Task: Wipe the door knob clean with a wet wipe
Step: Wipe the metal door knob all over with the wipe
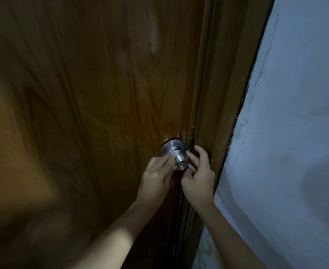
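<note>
At the door's right edge, by the frame | knob: steel, low on the door | left hand: fingers straight, tips on the knob's left side | right hand: fingers curled loosely round its right side | wipe: cannot tell, dim | wall right of the frame

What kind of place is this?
Probably a dim room or hallway in a home: a brown wood-grain door with a round silver metal knob, beside a cracked pale plaster wall.
</note>
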